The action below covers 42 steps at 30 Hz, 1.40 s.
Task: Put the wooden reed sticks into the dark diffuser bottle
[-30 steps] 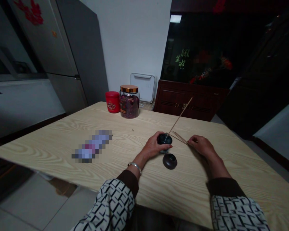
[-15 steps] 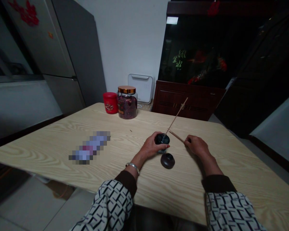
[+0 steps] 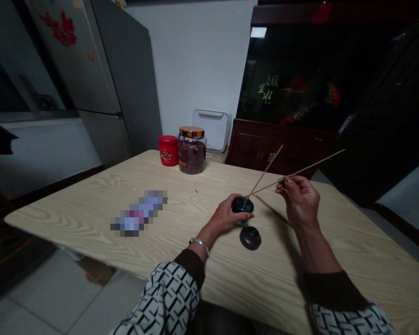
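Note:
My left hand [image 3: 226, 215] is wrapped round a small dark glass diffuser bottle [image 3: 243, 204] standing on the table. One thin brown reed [image 3: 268, 168] leans out of the bottle's mouth, up and to the right. Between the fingertips of my right hand [image 3: 303, 197] is a second thin reed stick [image 3: 319, 162], its lower end at the bottle's mouth; whether it is inside I cannot tell. More reeds [image 3: 272, 210] lie on the tabletop, partly hidden behind my right hand. In front of the bottle rests a round dark brown cap [image 3: 250, 238].
At the table's [image 3: 181, 242] far side stand a red canister [image 3: 168, 151] and a large jar [image 3: 192, 153] with a copper-coloured lid. A blurred-out packet [image 3: 139, 214] lies to the left. Beyond the table are a fish tank [image 3: 293, 79] and a fridge [image 3: 132, 79].
My right hand has risen from the reeds on the table with one stick and brought its lower end to the bottle. My left hand still grips the bottle; the view has shifted slightly.

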Each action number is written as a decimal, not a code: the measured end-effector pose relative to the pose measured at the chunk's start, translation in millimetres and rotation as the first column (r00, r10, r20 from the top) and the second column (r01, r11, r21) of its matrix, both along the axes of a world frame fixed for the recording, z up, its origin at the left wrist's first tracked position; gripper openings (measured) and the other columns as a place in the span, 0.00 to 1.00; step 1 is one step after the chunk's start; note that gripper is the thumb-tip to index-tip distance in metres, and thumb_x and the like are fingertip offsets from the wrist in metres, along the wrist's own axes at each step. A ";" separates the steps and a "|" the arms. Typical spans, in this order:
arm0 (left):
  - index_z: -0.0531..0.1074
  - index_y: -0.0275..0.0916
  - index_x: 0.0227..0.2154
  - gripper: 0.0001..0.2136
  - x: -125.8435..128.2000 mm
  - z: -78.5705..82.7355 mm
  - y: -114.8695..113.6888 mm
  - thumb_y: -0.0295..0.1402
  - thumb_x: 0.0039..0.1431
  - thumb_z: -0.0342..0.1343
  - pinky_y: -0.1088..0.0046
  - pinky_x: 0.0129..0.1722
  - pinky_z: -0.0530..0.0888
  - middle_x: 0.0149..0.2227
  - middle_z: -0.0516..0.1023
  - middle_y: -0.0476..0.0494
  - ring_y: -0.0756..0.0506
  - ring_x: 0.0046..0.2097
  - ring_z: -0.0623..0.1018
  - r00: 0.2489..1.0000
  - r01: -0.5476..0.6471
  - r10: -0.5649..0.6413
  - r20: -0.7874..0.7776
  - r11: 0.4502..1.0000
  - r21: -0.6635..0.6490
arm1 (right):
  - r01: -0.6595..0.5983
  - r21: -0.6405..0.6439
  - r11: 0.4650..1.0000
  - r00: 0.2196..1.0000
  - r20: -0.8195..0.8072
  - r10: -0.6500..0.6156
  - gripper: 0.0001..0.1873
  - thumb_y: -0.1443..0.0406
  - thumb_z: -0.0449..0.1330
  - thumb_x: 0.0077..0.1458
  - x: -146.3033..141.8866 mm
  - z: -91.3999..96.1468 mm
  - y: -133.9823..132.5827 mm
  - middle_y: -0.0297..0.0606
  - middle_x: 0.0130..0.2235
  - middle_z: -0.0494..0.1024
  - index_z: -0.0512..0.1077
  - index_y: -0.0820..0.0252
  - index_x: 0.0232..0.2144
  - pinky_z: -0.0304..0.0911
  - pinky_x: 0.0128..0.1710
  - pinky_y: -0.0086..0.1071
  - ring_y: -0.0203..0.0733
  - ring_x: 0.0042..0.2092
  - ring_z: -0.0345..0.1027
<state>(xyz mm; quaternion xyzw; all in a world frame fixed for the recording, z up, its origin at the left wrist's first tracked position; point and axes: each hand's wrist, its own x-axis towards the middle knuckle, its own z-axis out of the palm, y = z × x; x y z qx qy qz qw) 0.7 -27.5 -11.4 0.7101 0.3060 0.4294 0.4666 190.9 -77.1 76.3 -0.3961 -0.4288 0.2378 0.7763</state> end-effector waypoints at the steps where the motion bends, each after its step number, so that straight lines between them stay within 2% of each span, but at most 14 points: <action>1: 0.70 0.40 0.51 0.32 0.3 -0.2 0.0 0.44 0.43 0.71 0.65 0.50 0.71 0.47 0.77 0.40 0.41 0.49 0.75 1.000 0.000 0.000 0.001 1.000 -0.002 | 0.029 0.014 0.999 0.999 0.029 -0.030 0.13 0.59 0.71 0.47 -0.8 -0.6 0.7 0.32 0.30 0.76 0.72 0.58 0.30 0.72 0.30 0.27 0.33 0.30 0.71; 5: 0.70 0.40 0.51 0.31 1.1 0.0 -0.9 0.43 0.43 0.71 0.65 0.50 0.71 0.46 0.77 0.41 0.42 0.48 0.75 1.000 -0.001 0.001 0.018 1.000 -0.011 | 0.116 0.044 0.992 0.975 0.188 -0.122 0.12 0.59 0.69 0.51 -1.7 -0.1 1.6 0.32 0.30 0.76 0.72 0.59 0.32 0.71 0.30 0.30 0.34 0.29 0.71; 8: 0.70 0.40 0.51 0.31 0.4 1.3 -2.2 0.43 0.43 0.71 0.65 0.50 0.71 0.46 0.77 0.41 0.42 0.48 0.75 1.000 -0.003 0.003 0.016 1.000 -0.003 | 0.130 0.035 0.991 0.946 0.296 -0.134 0.11 0.58 0.67 0.52 -6.0 0.5 0.1 0.32 0.30 0.75 0.72 0.59 0.33 0.69 0.30 0.30 0.34 0.28 0.70; 12: 0.70 0.41 0.51 0.31 -0.7 2.1 -2.9 0.44 0.44 0.70 0.65 0.51 0.71 0.46 0.77 0.42 0.42 0.48 0.75 1.000 -0.007 0.007 0.003 1.000 0.019 | 0.062 -0.045 0.997 0.902 0.430 -0.036 0.11 0.57 0.65 0.54 -16.5 -6.6 0.6 0.32 0.30 0.75 0.71 0.58 0.33 0.66 0.29 0.30 0.35 0.29 0.69; 17: 0.70 0.41 0.51 0.31 -0.2 0.3 -1.9 0.44 0.43 0.71 0.65 0.51 0.71 0.47 0.77 0.42 0.42 0.48 0.75 1.000 -0.011 0.011 0.013 1.000 0.020 | -0.017 -0.263 0.965 0.756 0.628 0.184 0.14 0.54 0.62 0.56 -19.5 -18.4 6.5 0.34 0.30 0.75 0.74 0.59 0.32 0.62 0.29 0.30 0.36 0.29 0.66; 19: 0.70 0.41 0.51 0.32 0.1 -0.3 -1.7 0.44 0.43 0.71 0.65 0.51 0.71 0.47 0.77 0.41 0.42 0.49 0.75 1.000 -0.010 0.009 0.021 1.000 0.011 | -0.002 -0.298 0.955 0.772 0.606 0.191 0.16 0.52 0.61 0.56 -8.0 -20.3 8.3 0.35 0.30 0.75 0.74 0.60 0.33 0.61 0.28 0.30 0.36 0.28 0.66; 21: 0.70 0.41 0.52 0.32 0.1 -0.5 -1.7 0.44 0.43 0.71 0.64 0.51 0.71 0.47 0.77 0.41 0.42 0.49 0.75 1.000 -0.011 0.011 0.022 1.000 0.002 | 0.104 -0.301 0.948 0.790 0.604 0.105 0.17 0.52 0.59 0.57 12.2 -23.3 9.0 0.37 0.31 0.76 0.74 0.60 0.34 0.61 0.29 0.31 0.37 0.28 0.67; 23: 0.70 0.40 0.52 0.33 -0.3 -0.2 -1.8 0.44 0.42 0.71 0.64 0.51 0.71 0.46 0.77 0.41 0.42 0.49 0.76 1.000 -0.010 0.010 0.016 1.000 -0.005 | 0.298 -0.300 0.906 0.706 0.708 0.002 0.15 0.54 0.58 0.57 36.7 -30.2 8.3 0.38 0.33 0.78 0.75 0.59 0.34 0.62 0.32 0.33 0.40 0.31 0.69; 24: 0.70 0.40 0.52 0.33 -0.6 0.0 -1.9 0.44 0.42 0.71 0.64 0.51 0.71 0.46 0.77 0.41 0.42 0.48 0.76 1.000 -0.007 0.007 0.014 1.000 -0.007 | 0.407 -0.306 0.861 0.606 0.795 -0.004 0.13 0.56 0.58 0.57 48.2 -35.4 7.6 0.40 0.34 0.79 0.75 0.58 0.33 0.62 0.34 0.34 0.42 0.33 0.70; 27: 0.70 0.40 0.51 0.32 -1.7 1.6 -3.0 0.44 0.43 0.71 0.65 0.51 0.71 0.46 0.77 0.41 0.42 0.49 0.76 1.000 -0.004 0.004 0.009 1.000 -0.008 | 0.647 -0.336 0.685 0.315 0.935 0.162 0.10 0.59 0.58 0.55 70.9 -54.1 5.1 0.43 0.39 0.80 0.78 0.55 0.33 0.59 0.34 0.35 0.47 0.39 0.72; 29: 0.70 0.40 0.51 0.31 -2.3 2.9 -4.0 0.44 0.43 0.71 0.65 0.51 0.71 0.46 0.77 0.41 0.42 0.49 0.76 1.000 -0.008 0.008 0.000 1.000 -0.003 | 0.704 -0.355 0.615 0.227 0.933 0.279 0.11 0.59 0.57 0.55 74.6 -64.4 4.7 0.44 0.41 0.80 0.78 0.54 0.35 0.57 0.33 0.35 0.49 0.41 0.73; 32: 0.70 0.40 0.51 0.31 -2.2 3.6 -4.8 0.43 0.44 0.71 0.65 0.50 0.71 0.46 0.77 0.41 0.42 0.48 0.76 1.000 -0.004 0.004 0.003 1.000 0.000 | 0.727 -0.358 0.586 0.187 0.924 0.332 0.11 0.61 0.56 0.56 70.9 -71.0 6.6 0.44 0.41 0.81 0.77 0.55 0.35 0.56 0.32 0.34 0.48 0.42 0.73; 37: 0.70 0.39 0.51 0.31 -0.6 0.4 -2.3 0.41 0.44 0.71 0.65 0.51 0.71 0.46 0.77 0.40 0.42 0.48 0.76 1.000 -0.001 0.001 0.019 1.000 -0.011 | 0.745 -0.396 0.536 0.221 0.906 0.362 0.09 0.62 0.55 0.57 65.6 -68.4 9.6 0.41 0.39 0.81 0.75 0.56 0.34 0.54 0.30 0.32 0.44 0.39 0.72; 42: 0.69 0.39 0.52 0.31 -1.2 0.7 -2.2 0.42 0.44 0.71 0.64 0.50 0.71 0.46 0.77 0.40 0.42 0.48 0.75 1.000 0.000 0.000 0.019 1.000 -0.003 | 0.740 -0.395 0.545 0.213 0.905 0.368 0.09 0.63 0.55 0.58 64.7 -67.0 8.5 0.40 0.39 0.80 0.74 0.56 0.34 0.54 0.31 0.32 0.43 0.40 0.72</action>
